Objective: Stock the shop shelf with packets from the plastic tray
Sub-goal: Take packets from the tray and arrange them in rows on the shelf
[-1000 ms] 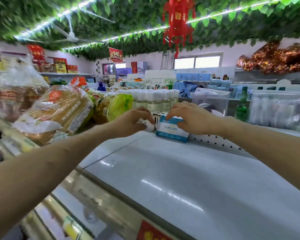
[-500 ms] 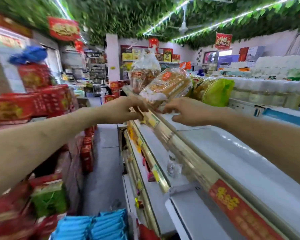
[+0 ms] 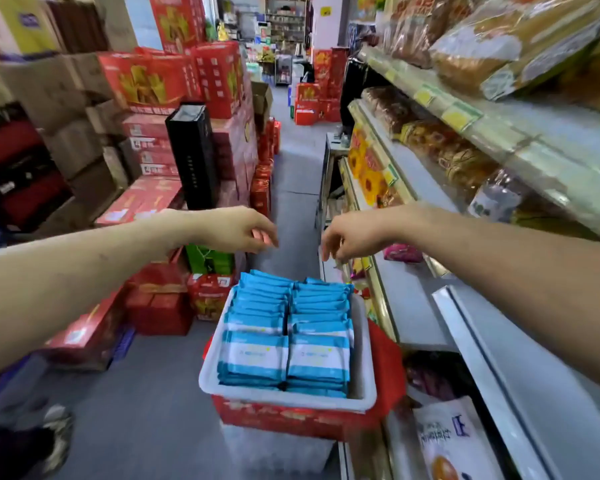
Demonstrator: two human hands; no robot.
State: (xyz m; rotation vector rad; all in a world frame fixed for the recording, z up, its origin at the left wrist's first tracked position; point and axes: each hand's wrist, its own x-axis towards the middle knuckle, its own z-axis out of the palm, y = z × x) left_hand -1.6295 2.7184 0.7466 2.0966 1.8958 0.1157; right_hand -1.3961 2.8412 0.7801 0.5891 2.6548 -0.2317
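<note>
most of the job looks left to do: the white plastic tray, resting on a red box in the aisle, is packed nearly full with 2 rows of blue packets. above its far end the left hand and right hand hang empty, fingers loosely curled, touching nothing. the shelf stands just to the right; no such packets show on the part in view.
</note>
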